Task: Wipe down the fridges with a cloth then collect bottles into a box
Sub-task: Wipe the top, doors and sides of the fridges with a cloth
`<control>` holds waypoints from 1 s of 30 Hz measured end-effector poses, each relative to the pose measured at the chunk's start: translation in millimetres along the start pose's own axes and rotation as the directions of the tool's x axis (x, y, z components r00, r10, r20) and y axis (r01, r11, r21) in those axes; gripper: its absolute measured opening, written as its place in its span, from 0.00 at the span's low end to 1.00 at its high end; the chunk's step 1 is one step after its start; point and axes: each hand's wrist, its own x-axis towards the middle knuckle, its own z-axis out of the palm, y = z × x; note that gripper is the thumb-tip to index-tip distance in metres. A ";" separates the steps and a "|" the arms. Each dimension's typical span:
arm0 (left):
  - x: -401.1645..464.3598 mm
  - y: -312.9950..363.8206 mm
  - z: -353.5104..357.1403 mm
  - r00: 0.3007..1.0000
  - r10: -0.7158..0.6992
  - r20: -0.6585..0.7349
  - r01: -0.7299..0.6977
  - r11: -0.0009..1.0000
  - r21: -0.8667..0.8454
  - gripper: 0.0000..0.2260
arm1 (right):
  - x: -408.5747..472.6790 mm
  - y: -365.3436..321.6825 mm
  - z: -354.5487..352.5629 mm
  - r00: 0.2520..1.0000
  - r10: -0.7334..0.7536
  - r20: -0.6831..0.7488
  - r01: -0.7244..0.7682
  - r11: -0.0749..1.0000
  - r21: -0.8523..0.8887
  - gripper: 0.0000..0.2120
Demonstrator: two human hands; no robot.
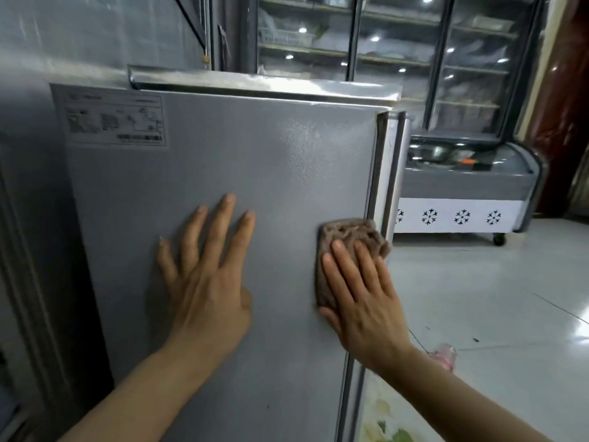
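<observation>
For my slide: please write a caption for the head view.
Right hand presses a brown fuzzy cloth against the grey metal fridge side; left hand rests flat beside it.

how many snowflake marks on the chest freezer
4 snowflake marks, in a row along the chest freezer's white band: three whole, the leftmost cut off by the grey fridge; more may hide behind it.

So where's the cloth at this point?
Head view, right of centre: the cloth is pressed under the right hand against the grey fridge panel, close to its right edge; the left hand lies flat to its left.
</observation>
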 end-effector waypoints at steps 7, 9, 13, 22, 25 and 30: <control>4.6 29.6 4.3 0.991 0.133 -0.033 -0.133 0.991 0.022 0.44 | 96.6 55.9 -47.2 0.974 0.183 -0.135 -0.192 0.980 -0.051 0.32; 4.8 33.9 10.6 0.991 0.129 -0.023 -0.128 0.991 0.022 0.44 | 117.2 60.3 -50.7 0.958 0.221 -0.183 -0.234 0.971 -0.052 0.33; -2.0 22.4 29.0 0.987 0.162 -0.023 -0.160 0.985 0.057 0.46 | 94.1 49.4 -29.9 0.957 0.188 -0.222 -0.194 0.981 -0.005 0.34; -61.8 -16.4 62.0 0.966 0.243 0.088 -0.254 0.955 0.155 0.45 | -77.8 -16.7 32.2 0.992 -0.017 0.128 0.015 1.000 0.011 0.31; -87.8 -25.7 64.9 0.947 0.281 0.157 -0.307 0.934 0.183 0.46 | -104.1 -19.3 31.4 0.971 -0.142 0.191 0.144 0.990 0.005 0.35; -93.4 -47.3 55.9 0.984 0.119 0.134 -0.147 0.964 0.223 0.46 | -36.1 1.5 17.3 0.993 -0.105 -0.058 0.111 0.987 0.114 0.38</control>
